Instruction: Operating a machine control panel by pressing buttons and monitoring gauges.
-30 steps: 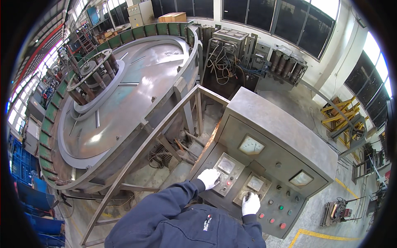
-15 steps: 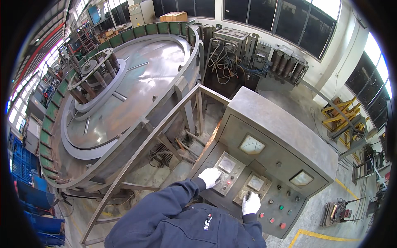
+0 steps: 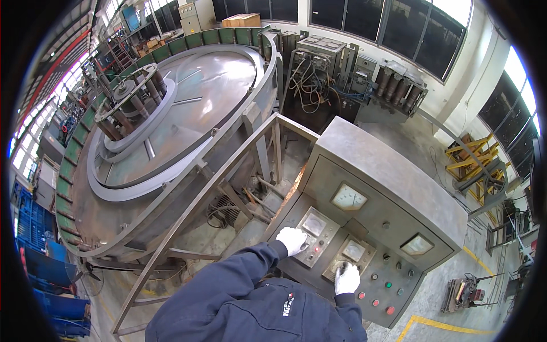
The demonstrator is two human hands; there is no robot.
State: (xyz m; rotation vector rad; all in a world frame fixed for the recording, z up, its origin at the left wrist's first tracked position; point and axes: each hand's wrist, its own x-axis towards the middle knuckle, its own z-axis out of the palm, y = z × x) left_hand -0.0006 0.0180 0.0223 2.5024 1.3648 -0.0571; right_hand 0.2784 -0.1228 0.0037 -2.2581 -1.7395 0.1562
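Observation:
My left hand (image 3: 292,241), in a white glove, is at the left control module (image 3: 323,229) of a grey console (image 3: 382,176). Its fingers are closed round a knob that they mostly hide, beside a small meter and a lit red lamp. My right hand (image 3: 347,280), gloved too, pinches a dark knob (image 3: 342,266) on the neighbouring module (image 3: 364,251), just below its meter. To the left, a big round turntable (image 3: 199,114) carries a pale metal ring (image 3: 122,195) lying off-centre, and a hub with upright posts (image 3: 137,105) stands on it.
A metal railing (image 3: 222,179) runs between console and turntable. Green and red push buttons (image 3: 376,303) sit right of my right hand. Cabling hangs from a machine (image 3: 310,85) behind the console. A wheeled cart (image 3: 460,294) and yellow frames (image 3: 476,159) stand on the right.
The turntable has rotated, shifting its rods and the off-centre ring. My left hand has moved very slightly to the right; my right hand stays at its knob.

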